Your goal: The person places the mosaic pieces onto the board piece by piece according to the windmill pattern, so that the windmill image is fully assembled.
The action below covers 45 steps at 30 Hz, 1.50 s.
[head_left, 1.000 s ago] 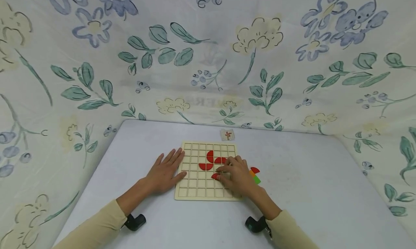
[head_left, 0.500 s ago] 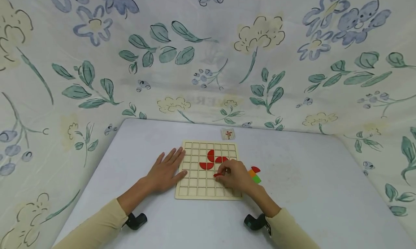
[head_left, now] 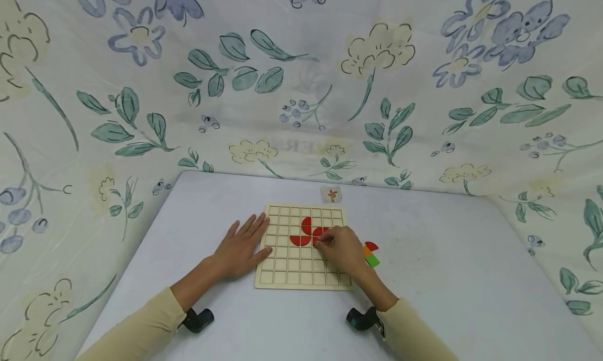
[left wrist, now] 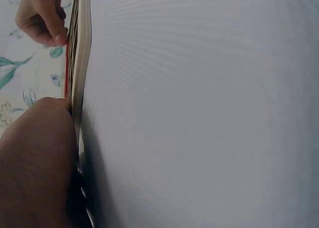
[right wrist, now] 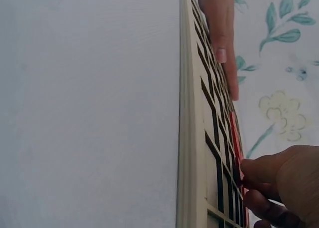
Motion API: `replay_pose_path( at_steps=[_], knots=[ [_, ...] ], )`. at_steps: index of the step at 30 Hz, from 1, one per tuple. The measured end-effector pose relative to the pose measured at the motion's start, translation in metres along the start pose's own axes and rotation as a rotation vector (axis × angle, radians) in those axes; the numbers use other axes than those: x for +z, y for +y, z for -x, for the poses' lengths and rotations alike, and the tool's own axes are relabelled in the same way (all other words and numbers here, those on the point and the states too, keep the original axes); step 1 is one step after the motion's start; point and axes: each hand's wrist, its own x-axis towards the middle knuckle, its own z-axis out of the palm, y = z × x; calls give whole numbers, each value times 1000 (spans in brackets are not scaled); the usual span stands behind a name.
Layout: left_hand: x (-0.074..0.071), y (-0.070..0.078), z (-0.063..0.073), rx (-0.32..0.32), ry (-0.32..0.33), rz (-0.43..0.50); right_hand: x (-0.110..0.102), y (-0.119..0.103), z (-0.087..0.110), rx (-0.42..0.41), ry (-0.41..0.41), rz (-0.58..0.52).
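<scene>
A wooden grid board [head_left: 282, 280] lies on the white table, with red half-round puzzle pieces set in its cells: one at the top [head_left: 306, 225], one at the left [head_left: 300, 240] and one at the right [head_left: 321, 230]. My right hand [head_left: 341, 248] pinches another red puzzle piece [head_left: 315, 240] with thumb and fingertips, down at the board just below the right one. Most of that piece is hidden by the fingers. My left hand [head_left: 240, 248] lies flat with fingers spread, touching the board's left edge. In the right wrist view, the right thumb and fingers [right wrist: 261, 170] meet at the grid.
Right of the board lie a red piece [head_left: 371, 246], an orange piece [head_left: 367, 251] and a green piece [head_left: 372, 260]. A small card [head_left: 332, 194] with a red pattern sits behind the board. Flowered cloth [head_left: 301, 89] hangs behind the table.
The right hand lifted and tilted the red puzzle piece, then carried it slightly away from me to the cell below the right red piece. The left hand stayed on the board's edge.
</scene>
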Motion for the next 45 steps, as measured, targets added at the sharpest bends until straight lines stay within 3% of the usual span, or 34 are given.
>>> replay_pose_path(
  at_steps=[9,25,33,40,45],
  knots=[
    [0,2,0,-2,-1,8,-6,3,1,-20,45,5],
    [1,0,0,0,5,-4,-42,39,16,125,59,67],
    [-2,1,1,4,-3,8,-53,59,22,120,96,113],
    [-3,1,1,5,-3,16,-60,67,26,152,58,162],
    [-2,1,0,4,2,13,-63,73,30,176,0,133]
  ],
)
